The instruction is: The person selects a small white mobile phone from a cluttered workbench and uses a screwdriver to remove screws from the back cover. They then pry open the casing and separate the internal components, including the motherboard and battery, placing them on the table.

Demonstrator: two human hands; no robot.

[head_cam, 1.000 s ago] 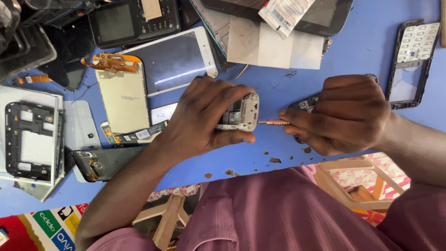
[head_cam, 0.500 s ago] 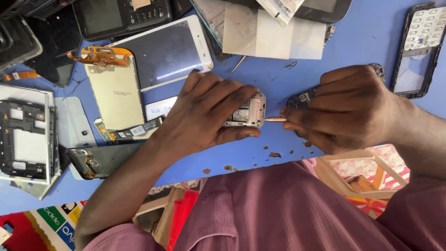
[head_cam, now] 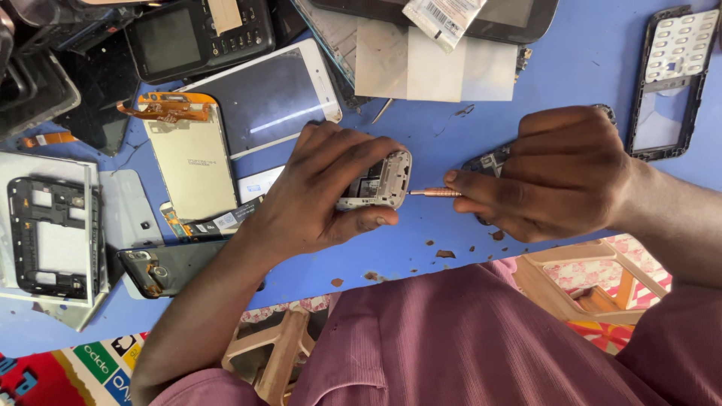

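The step in hand looks like work on a screw at the edge of a small silver phone body [head_cam: 376, 180]. The left hand [head_cam: 323, 192] is closed around that phone body, fingers curled over its top and the thumb beneath, holding it tilted just above the blue table [head_cam: 421, 128]. The right hand [head_cam: 560, 173] is closed on a copper-coloured screwdriver [head_cam: 435, 192], whose shaft points toward 9 o'clock with its tip at the phone body's right edge. By my judgement, the next move calls for a steady left grip and small turns from the right fingers, with the tip kept seated.

The phone body lies at 9 o'clock from the right hand, close by, joined only through the tool. A white touchscreen phone [head_cam: 263, 94] lies at 11 o'clock from the left hand, and a black keypad frame [head_cam: 669, 79] at 1 o'clock from the right.
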